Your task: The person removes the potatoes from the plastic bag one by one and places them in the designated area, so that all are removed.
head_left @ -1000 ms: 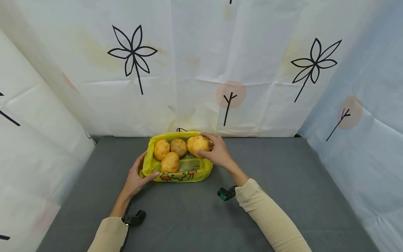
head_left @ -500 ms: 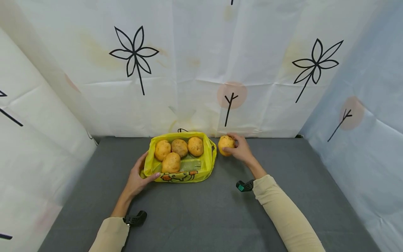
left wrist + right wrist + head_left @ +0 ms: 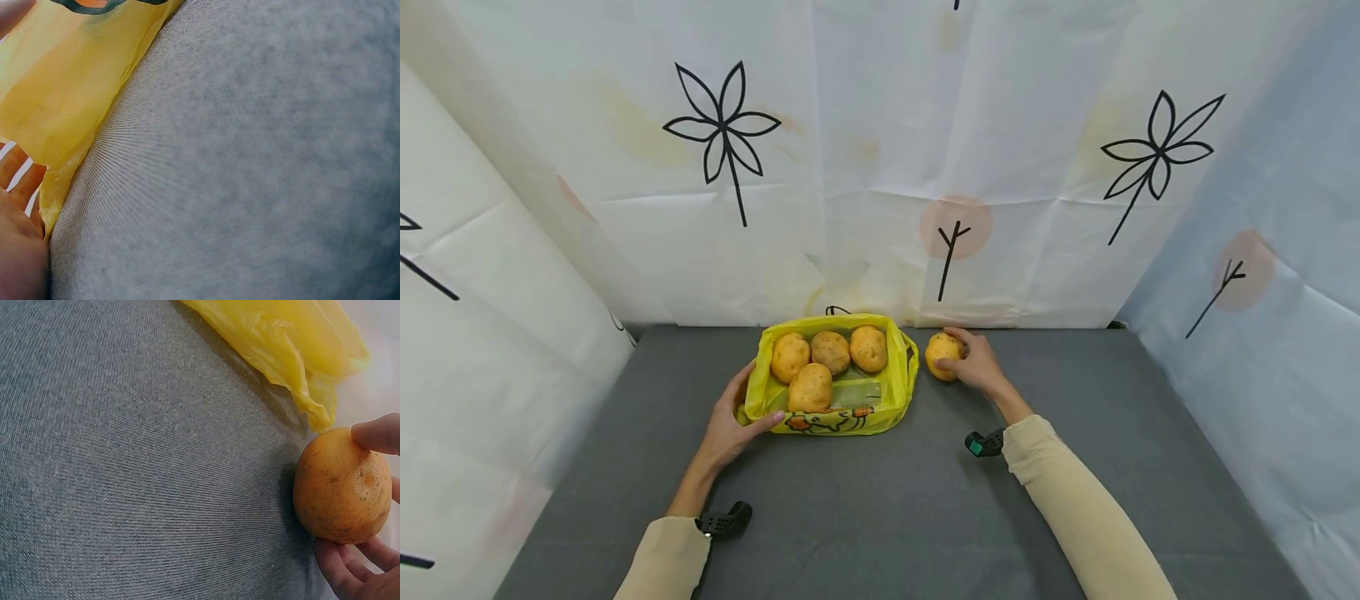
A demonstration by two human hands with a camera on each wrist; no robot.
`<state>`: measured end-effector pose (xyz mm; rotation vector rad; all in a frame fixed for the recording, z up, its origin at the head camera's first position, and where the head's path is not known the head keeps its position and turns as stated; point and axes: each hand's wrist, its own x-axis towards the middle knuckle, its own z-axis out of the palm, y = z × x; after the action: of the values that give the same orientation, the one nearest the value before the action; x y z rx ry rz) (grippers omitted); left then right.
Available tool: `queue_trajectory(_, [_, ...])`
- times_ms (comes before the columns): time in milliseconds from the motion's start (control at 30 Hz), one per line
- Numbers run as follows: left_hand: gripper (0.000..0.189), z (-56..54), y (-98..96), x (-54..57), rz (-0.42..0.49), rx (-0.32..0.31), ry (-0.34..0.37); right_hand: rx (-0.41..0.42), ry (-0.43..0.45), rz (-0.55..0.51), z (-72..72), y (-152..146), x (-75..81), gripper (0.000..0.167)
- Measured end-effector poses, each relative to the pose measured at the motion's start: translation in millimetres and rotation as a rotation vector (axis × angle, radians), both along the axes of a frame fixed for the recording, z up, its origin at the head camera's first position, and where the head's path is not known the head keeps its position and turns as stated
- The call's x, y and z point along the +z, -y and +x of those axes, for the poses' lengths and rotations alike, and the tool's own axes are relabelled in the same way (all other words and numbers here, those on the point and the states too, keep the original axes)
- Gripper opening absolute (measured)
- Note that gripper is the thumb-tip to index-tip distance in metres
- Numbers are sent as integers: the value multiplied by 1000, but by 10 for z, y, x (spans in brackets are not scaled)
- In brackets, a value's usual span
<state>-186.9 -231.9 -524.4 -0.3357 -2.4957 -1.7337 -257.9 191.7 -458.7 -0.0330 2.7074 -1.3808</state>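
Note:
A yellow plastic bag [image 3: 887,408] lies with its mouth spread wide on the table, several potatoes [image 3: 810,388] inside it. My left hand [image 3: 724,429] holds the bag's left end, thumb along the front rim and fingers round the side. Those fingers show behind the yellow plastic in the left wrist view. To the right of the bag, my right hand [image 3: 977,364] grips a single potato [image 3: 342,487] between thumb and fingers, low at the tabletop. This potato has brownish specks, and the bag's twisted handle [image 3: 320,415] is close beside it in the right wrist view.
Dark grey cloth covers the table [image 3: 850,517]. White sheets with drawn flowers [image 3: 880,167] hang behind and on both sides. A thin black cord loop [image 3: 837,310] shows behind the bag.
My right hand has lifted one potato out of the bag, carried it right and lowered it beside the bag. The left hand keeps its hold on the bag.

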Motion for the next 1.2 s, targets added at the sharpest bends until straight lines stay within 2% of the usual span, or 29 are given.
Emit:
queue_trajectory(133, [96,1,-6,-10,16,3,9,8,0,-2,-1,0,3,67])
queue_trajectory(300, [97,2,-12,-7,23,-3,5,16,-50,44,-26,6,53,68])
queue_trajectory(500, [96,6,-15,2,24,-3,3,70,-152,114,-29,138,275,67])
queue_trajectory(667, [96,18,-24,22,21,-4,1,154,-211,60,-3,370,467,64])
queue_trajectory(800, [97,18,-16,17,15,1,2,222,-211,6,8,595,534,61])
queue_trajectory(1033, [96,28,-26,53,1,9,11,308,-179,36,-61,937,441,61])
queue_trajectory(1200, [92,107,-87,249,17,-12,9,313,-166,111,-134,1056,313,61])
